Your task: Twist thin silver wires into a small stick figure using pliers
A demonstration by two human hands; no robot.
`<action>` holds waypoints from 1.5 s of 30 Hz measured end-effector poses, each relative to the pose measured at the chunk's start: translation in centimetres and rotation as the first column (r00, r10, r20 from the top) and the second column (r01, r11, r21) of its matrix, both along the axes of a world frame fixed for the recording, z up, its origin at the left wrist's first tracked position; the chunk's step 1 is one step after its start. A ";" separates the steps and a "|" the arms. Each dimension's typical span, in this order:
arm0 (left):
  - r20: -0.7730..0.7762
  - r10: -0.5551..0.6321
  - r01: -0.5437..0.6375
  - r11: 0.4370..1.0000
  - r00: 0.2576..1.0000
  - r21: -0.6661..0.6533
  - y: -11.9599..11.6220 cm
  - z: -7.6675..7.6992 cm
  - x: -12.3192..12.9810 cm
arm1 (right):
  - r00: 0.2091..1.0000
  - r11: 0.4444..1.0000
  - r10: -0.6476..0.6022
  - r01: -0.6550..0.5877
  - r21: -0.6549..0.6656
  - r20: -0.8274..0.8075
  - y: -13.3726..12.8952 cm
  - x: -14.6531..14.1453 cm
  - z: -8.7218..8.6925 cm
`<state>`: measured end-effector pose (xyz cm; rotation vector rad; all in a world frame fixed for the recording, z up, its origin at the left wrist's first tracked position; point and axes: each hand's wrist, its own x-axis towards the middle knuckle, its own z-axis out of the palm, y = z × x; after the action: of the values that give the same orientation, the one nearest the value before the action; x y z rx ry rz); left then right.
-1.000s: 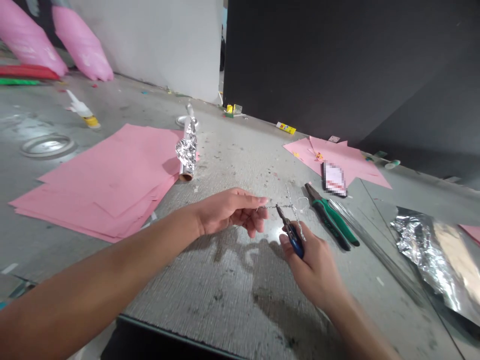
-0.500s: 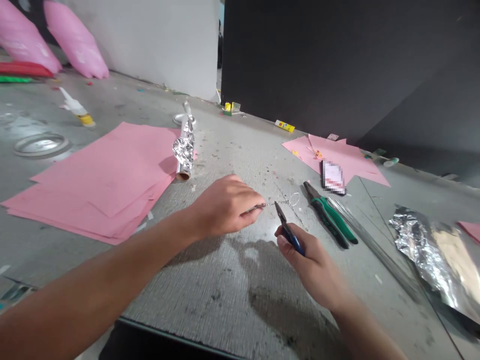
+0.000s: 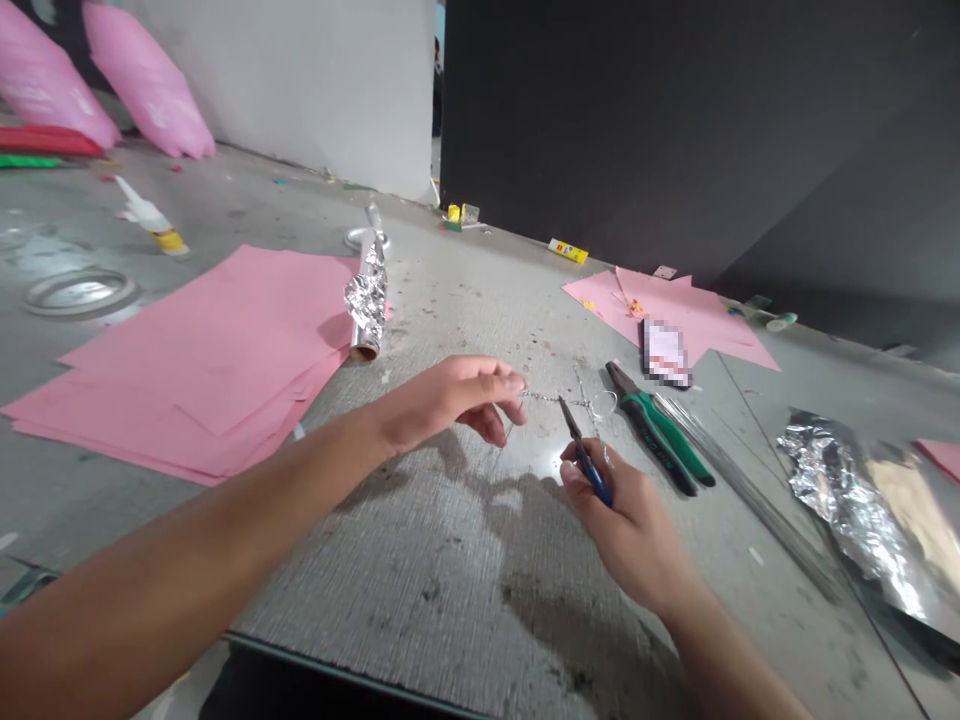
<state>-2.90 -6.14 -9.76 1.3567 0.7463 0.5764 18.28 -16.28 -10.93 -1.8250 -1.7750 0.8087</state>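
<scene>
The thin, silver-grey twisted-wire piece was found just above the grey, streaked tabletop, between the two hands. It had a tightly wound stem, a rounded open loop at its right end and a crosspiece of finer strands beside that loop. The left hand pinched the stem's far end between thumb and fingertips, its lower fingers loosely curled. The right hand was closed around slim, dark-nosed pliers with blue handles, whose tip met the stem (whether it gripped the wire could not be told). Lettering on the larger green-and-black-handled pliers was too small to read. The small yellow printed packet bore coloured marks, likewise illegible, and the face of the dark-edged rectangular object was pixelated. The hand hid the stem's left end; the crosspiece's lower strands were hard to trace near the right fingers; both forearms were cut off by the frame.
</scene>
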 end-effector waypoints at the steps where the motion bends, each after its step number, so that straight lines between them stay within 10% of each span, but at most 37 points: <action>1: 0.031 0.019 -0.016 0.994 0.999 -0.112 0.2 -0.1 0.0 | 1.000 1.000 -0.001 0.000 0.011 0.021 0.0 0.0 0.0; 7: 0.176 -0.116 0.170 0.928 0.978 -0.332 0.4 -1.0 0.4 | 0.997 0.999 0.006 -0.010 0.050 0.081 -0.3 -0.1 -0.1; 18: 0.208 0.035 0.047 0.925 0.978 -0.377 0.1 -1.2 0.6 | 0.992 0.996 0.032 -0.042 0.076 0.123 -0.1 -0.1 -0.4; 25: 0.046 0.099 -0.107 0.973 0.994 0.206 -0.4 -1.1 0.8 | 0.999 0.998 0.038 -0.039 -0.049 -0.016 0.0 0.1 -0.1; 27: -0.001 0.169 -0.141 0.828 0.986 0.543 -0.6 -1.0 0.8 | 0.994 0.995 0.047 -0.055 -0.087 -0.096 0.0 0.2 0.0; 30: 0.002 0.277 -0.102 0.344 0.961 0.933 -0.6 -1.2 0.5 | 0.969 0.979 0.052 -0.097 -0.180 -0.242 0.0 0.3 -0.1; 32: -0.006 0.310 -0.017 0.070 0.951 0.997 -0.5 -1.3 0.4 | 0.945 0.964 0.043 -0.124 -0.235 -0.323 0.0 0.4 -0.2; 34: -0.011 0.324 0.027 -0.044 0.946 0.999 -0.4 -1.4 0.3 | 0.941 0.962 0.034 -0.121 -0.244 -0.336 0.0 0.3 -0.2; 36: 0.024 0.316 -0.033 0.021 0.949 0.999 -0.6 -1.5 0.5 | 0.959 0.974 0.024 -0.087 -0.212 -0.284 0.0 0.2 0.0; 41: 0.039 0.351 -0.267 0.631 0.935 0.728 -1.8 -2.1 1.9 | 0.990 0.993 0.011 -0.027 -0.111 -0.138 -0.1 -0.2 0.3; 45: 0.023 0.380 -0.324 0.754 0.925 0.571 -2.6 -2.5 2.5 | 0.995 0.994 0.019 -0.030 -0.106 -0.101 -0.2 -0.2 0.2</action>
<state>-0.40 -8.70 -12.23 1.8153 0.9668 1.1106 18.09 -16.48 -10.72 -1.7990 -1.7240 1.0051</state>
